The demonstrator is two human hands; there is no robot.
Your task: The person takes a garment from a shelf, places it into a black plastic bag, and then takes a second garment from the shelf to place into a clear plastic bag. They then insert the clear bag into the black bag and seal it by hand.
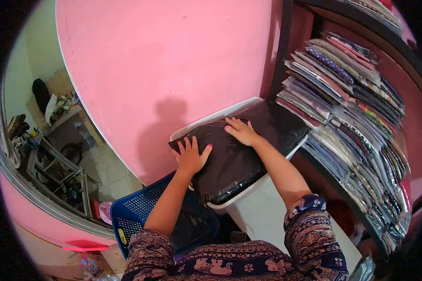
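Two bare hands, both open. Left hand [190, 159]: palm down, fingers spread wide, on the left end of one black bundle [234, 161]. Right hand [241, 132]: also flat, fingers a little closer together, farther along the same top. Pink nails on both.

Bundle: one, broad, roughly rectangular; thin glossy plastic, wrinkled, shiniest along the near edge. It fills one white tub [197, 125], smooth rim, rounded corners, against one pink wall [169, 56] (faintly scuffed). Tub rests over one pale, flat-topped surface [267, 225].

Left of it, lower: one blue basket [136, 206], perforated plastic, one yellow insert [122, 236] at its edge.

Right: one dark-framed shelf [365, 21]; folded fabrics [333, 65] in clear bags, plain and patterned, too many to count.
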